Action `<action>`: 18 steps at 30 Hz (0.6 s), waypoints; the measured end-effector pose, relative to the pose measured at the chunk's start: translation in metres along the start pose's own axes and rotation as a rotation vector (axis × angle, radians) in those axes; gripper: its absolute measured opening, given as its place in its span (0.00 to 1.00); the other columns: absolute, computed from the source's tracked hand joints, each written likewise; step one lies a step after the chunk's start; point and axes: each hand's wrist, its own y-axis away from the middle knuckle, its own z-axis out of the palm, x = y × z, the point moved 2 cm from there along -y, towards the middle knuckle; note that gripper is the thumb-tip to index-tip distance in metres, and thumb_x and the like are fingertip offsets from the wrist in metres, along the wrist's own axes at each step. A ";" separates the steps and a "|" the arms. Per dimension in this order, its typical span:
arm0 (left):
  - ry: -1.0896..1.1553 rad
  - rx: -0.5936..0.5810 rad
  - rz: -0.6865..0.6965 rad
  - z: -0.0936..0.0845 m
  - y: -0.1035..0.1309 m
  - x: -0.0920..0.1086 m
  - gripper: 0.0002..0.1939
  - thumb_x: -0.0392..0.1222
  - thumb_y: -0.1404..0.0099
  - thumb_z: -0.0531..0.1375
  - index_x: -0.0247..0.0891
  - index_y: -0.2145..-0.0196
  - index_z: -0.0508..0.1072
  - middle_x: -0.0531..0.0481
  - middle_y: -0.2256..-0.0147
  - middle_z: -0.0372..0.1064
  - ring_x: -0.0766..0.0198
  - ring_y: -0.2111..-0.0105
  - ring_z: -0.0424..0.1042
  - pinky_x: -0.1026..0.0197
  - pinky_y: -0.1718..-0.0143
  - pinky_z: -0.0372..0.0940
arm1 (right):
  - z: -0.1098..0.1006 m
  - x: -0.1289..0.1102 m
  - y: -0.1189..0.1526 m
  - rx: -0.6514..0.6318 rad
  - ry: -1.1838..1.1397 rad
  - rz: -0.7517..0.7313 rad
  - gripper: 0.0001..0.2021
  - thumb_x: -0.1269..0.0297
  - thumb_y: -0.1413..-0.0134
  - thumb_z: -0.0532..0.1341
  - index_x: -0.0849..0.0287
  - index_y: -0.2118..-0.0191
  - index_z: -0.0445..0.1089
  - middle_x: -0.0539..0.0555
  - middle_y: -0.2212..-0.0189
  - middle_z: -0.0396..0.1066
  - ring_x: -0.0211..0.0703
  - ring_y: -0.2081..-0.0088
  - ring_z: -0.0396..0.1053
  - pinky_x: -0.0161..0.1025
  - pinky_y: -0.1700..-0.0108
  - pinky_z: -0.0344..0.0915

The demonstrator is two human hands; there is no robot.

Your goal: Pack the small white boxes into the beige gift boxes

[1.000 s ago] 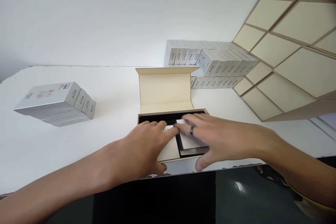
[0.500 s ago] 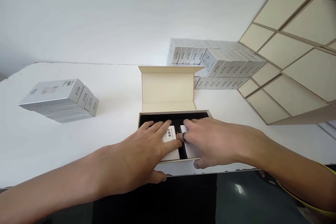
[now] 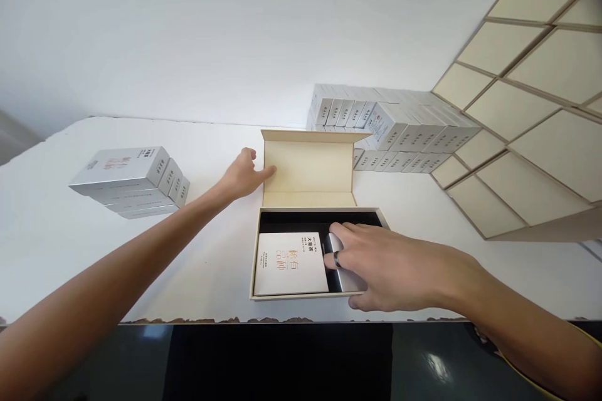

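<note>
A cream gift box [image 3: 254,263] with a black lining lies with its lid [image 3: 308,166] raised at the back. In its left part sits a white carton [image 3: 291,263] with printed characters, face up. My right hand [image 3: 367,263], a ring on one finger, is spread over a second white carton [image 3: 348,279] in the right part, its fingers gripping the carton; much of that carton is hidden under the hand. My left hand [image 3: 245,174] is at the left edge of the lid, thumb stretched out against it, with nothing in its fingers.
A short stack of white cartons [image 3: 125,169] stands on the left of the white table [image 3: 211,276]. Many similar cartons [image 3: 409,125] are piled behind the lid to the right. Cream boxes [image 3: 531,88] are stacked at the far right. The table's chipped front edge is near me.
My left hand has left the left carton and moved up and left to the lid's edge, uncovering that carton. My right hand stays on the right carton. The view has shifted slightly.
</note>
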 end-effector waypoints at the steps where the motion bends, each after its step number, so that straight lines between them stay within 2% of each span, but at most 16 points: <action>1: 0.032 -0.005 0.001 0.007 -0.010 -0.002 0.37 0.55 0.44 0.68 0.37 0.43 0.60 0.33 0.38 0.61 0.45 0.42 0.68 0.50 0.50 0.67 | 0.000 0.000 0.001 0.005 -0.007 0.007 0.16 0.56 0.49 0.66 0.52 0.54 0.76 0.56 0.59 0.61 0.53 0.59 0.66 0.44 0.65 0.62; 2: 0.068 -0.015 -0.003 0.013 -0.018 -0.003 0.37 0.55 0.44 0.68 0.36 0.43 0.60 0.32 0.38 0.63 0.46 0.43 0.69 0.51 0.50 0.68 | 0.001 0.000 0.001 0.011 -0.014 0.013 0.15 0.56 0.49 0.66 0.52 0.55 0.75 0.55 0.59 0.61 0.52 0.59 0.66 0.43 0.66 0.62; 4: 0.151 -0.053 -0.002 0.021 -0.028 -0.002 0.31 0.54 0.42 0.67 0.35 0.48 0.65 0.33 0.44 0.69 0.48 0.47 0.73 0.54 0.53 0.69 | 0.001 -0.001 0.002 0.016 -0.031 0.021 0.14 0.57 0.50 0.66 0.53 0.57 0.75 0.54 0.60 0.61 0.51 0.60 0.65 0.42 0.67 0.60; 8: 0.281 -0.099 0.047 0.022 -0.032 0.008 0.18 0.51 0.42 0.66 0.36 0.60 0.73 0.41 0.53 0.77 0.53 0.55 0.76 0.57 0.57 0.71 | 0.001 -0.003 0.001 0.003 -0.055 0.037 0.14 0.55 0.49 0.65 0.54 0.58 0.74 0.54 0.60 0.60 0.48 0.61 0.64 0.41 0.66 0.59; 13: 0.303 -0.046 0.076 0.015 -0.021 0.011 0.15 0.49 0.45 0.68 0.37 0.65 0.75 0.44 0.58 0.78 0.50 0.56 0.76 0.55 0.58 0.71 | 0.000 -0.002 -0.004 -0.058 -0.037 0.075 0.23 0.46 0.52 0.67 0.55 0.53 0.75 0.55 0.57 0.60 0.51 0.59 0.64 0.43 0.64 0.60; 18: 0.282 -0.014 0.111 0.019 -0.016 0.007 0.15 0.49 0.44 0.66 0.36 0.63 0.76 0.43 0.57 0.78 0.50 0.56 0.76 0.52 0.56 0.71 | 0.001 -0.003 -0.002 -0.011 -0.044 0.050 0.19 0.49 0.50 0.66 0.53 0.55 0.75 0.54 0.57 0.61 0.51 0.59 0.66 0.44 0.62 0.63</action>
